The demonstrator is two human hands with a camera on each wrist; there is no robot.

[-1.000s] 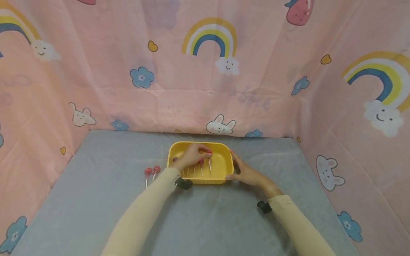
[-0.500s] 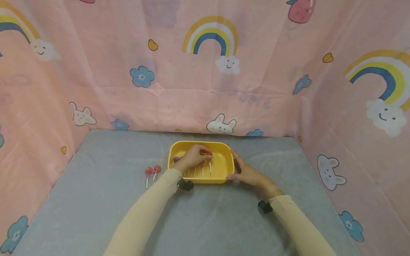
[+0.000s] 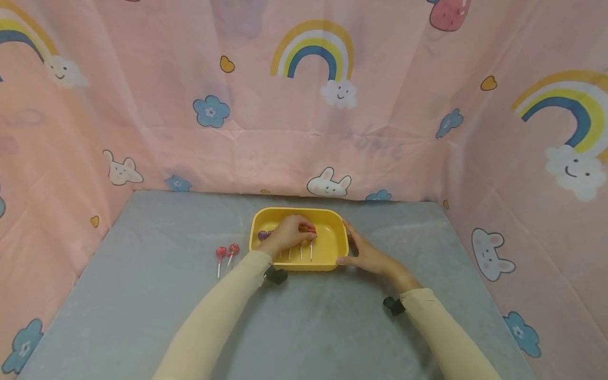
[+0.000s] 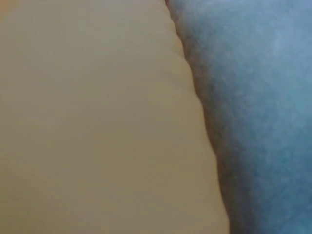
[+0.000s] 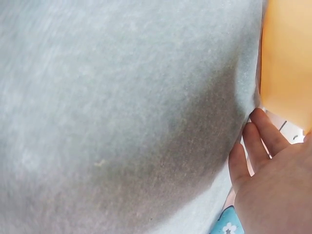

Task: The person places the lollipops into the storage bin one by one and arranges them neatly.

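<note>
In the head view, a yellow plastic bin (image 3: 331,267) sits toward the back of the table. My left hand (image 3: 286,233) reaches into it, thumb and fingers pinching a red lollipop (image 3: 311,249) near its head, with the white stick pointing toward me. Several more lollipops lie in a row in the bin, partly hidden by this hand; a purple lollipop head (image 3: 263,235) shows at the left. My right hand (image 3: 369,258) rests against the bin's right end, thumb at the front corner and fingers along the side. The right wrist view shows these fingers extended beside the yellow wall (image 5: 287,58).
Two red lollipops, one upright in the view (image 3: 221,253) and one slanted (image 3: 233,248), lie on the grey tablecloth (image 3: 304,327) left of the bin. A pink patterned curtain (image 3: 266,153) stands behind and at the sides. The left wrist view shows mostly a sleeve (image 4: 97,122).
My left hand has shifted slightly right and toward me with the red lollipop, uncovering more purple candy at the bin's left. The right hand stays at the bin's right end. The head view has tilted slightly.
</note>
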